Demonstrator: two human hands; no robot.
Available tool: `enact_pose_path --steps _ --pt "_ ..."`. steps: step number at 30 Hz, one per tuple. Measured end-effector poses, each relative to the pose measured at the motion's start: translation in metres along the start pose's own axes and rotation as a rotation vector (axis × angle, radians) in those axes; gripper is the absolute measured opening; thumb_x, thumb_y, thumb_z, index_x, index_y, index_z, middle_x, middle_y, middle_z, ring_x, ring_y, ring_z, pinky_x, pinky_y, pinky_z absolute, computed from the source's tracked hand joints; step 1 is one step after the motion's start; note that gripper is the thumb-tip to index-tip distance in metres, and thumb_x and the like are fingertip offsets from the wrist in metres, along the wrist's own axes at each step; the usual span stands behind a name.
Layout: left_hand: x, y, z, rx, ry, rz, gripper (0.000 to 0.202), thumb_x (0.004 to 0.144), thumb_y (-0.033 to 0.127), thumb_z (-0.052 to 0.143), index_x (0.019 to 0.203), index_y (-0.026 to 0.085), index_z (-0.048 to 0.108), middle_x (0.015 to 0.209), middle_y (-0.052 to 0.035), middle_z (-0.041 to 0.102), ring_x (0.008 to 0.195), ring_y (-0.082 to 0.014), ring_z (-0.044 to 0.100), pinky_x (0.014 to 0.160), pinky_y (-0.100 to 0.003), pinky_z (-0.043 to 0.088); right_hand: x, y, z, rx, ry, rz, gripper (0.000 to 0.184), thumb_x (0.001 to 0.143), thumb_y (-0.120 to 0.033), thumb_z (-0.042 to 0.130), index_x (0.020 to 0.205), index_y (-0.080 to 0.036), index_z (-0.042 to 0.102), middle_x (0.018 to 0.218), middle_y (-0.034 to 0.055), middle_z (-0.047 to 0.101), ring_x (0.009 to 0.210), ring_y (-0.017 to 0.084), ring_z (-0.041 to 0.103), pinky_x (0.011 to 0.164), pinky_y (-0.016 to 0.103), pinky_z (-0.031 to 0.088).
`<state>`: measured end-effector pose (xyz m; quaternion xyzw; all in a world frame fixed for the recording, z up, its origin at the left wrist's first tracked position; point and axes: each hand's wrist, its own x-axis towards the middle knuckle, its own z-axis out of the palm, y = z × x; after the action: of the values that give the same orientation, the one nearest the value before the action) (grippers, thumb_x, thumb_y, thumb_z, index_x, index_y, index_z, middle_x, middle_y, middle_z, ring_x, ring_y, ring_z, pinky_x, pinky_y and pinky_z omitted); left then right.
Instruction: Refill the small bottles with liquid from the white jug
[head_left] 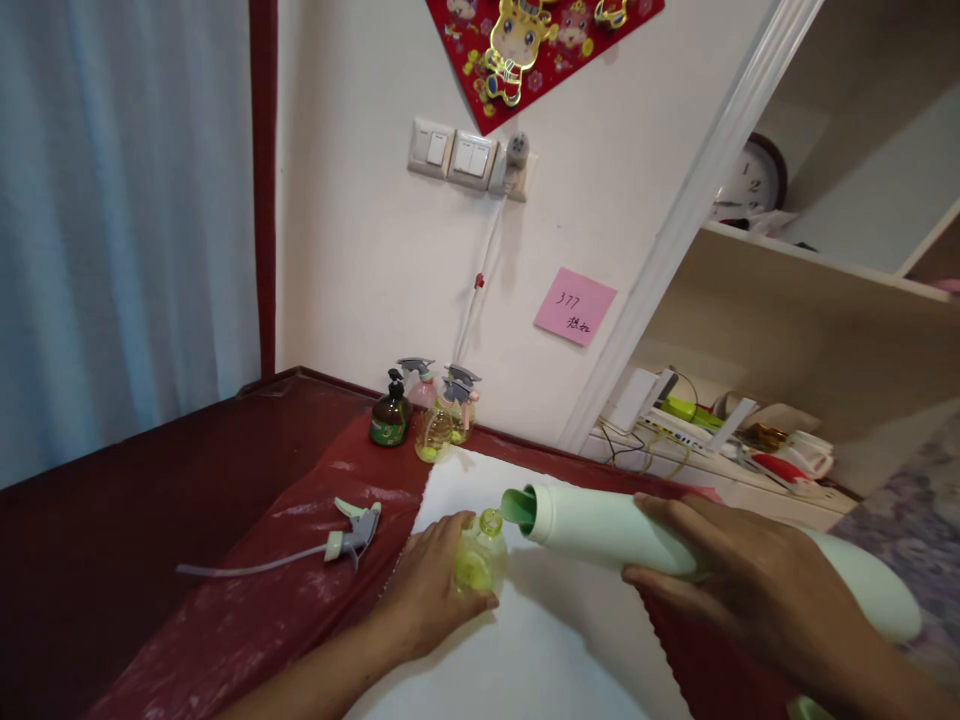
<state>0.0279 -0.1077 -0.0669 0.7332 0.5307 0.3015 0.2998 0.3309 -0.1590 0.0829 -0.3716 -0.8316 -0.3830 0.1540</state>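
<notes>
At the lower left of the frame, the trigger sprayer head (352, 532) lay on its side, its tube trailing left. Lower centre, the left hand (429, 582) was clasped round the yellow-tinted bottle (480, 562), which stood close to upright over the white sheet (547, 640), its neck uncovered. Just right of it, the pale green flask (600, 525) was tipped nearly level, mouth beside that neck; whether liquid was crossing could not be made out. The right hand (750, 570), lower right, was clamped round the flask's barrel. Pouring well called, I judged, for a steady left hold, the lip centred over the narrow opening, and a slow, slight tilt.

As for room, the dark red tabletop (172, 470) stretched widely at the left. Behind the left hand, near the wall, a green pump bottle (390, 418) and spray bottles (435, 435) limited forward reach. The sheet's wavy right edge ran below the flask, whose base pointed toward the floral fabric (911, 510) at the right edge; their gap was hard to judge.
</notes>
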Motion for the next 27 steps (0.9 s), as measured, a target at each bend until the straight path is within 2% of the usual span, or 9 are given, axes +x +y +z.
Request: enact_pose_path --steps 11,16,27 --pt "0.0004 0.0004 -0.0004 -0.002 0.002 0.003 0.078 0.068 0.038 0.080 0.139 0.025 0.052 0.145 -0.0119 0.061 0.132 -0.0352 0.055 0.115 -0.050 0.038 0.0024 0.0005 -0.0049 0.013 -0.015 -0.002 0.045 0.104 -0.058 0.043 0.119 -0.018 0.059 0.083 0.0052 0.075 0.062 0.021 0.072 0.053 0.032 0.053" --pt "0.0014 -0.0006 0.0007 -0.004 0.001 0.000 0.080 0.067 0.039 0.080 0.141 0.025 0.050 0.145 -0.0114 0.061 0.133 -0.0353 0.054 0.115 -0.049 0.038 0.0037 0.0012 -0.0064 -0.011 -0.017 -0.016 0.045 0.104 -0.059 0.042 0.117 -0.019 0.058 0.077 0.0029 0.072 0.057 0.020 0.070 0.049 0.031 0.051" --pt "0.0000 0.0009 -0.0013 -0.011 -0.001 -0.003 0.081 0.069 0.037 0.080 0.142 0.023 0.049 0.146 -0.0122 0.060 0.134 -0.0352 0.053 0.116 -0.049 0.038 0.0045 0.0012 -0.0099 -0.027 -0.013 -0.022 0.045 0.105 -0.056 0.040 0.120 -0.018 0.058 0.080 0.0044 0.073 0.059 0.020 0.071 0.049 0.031 0.054"
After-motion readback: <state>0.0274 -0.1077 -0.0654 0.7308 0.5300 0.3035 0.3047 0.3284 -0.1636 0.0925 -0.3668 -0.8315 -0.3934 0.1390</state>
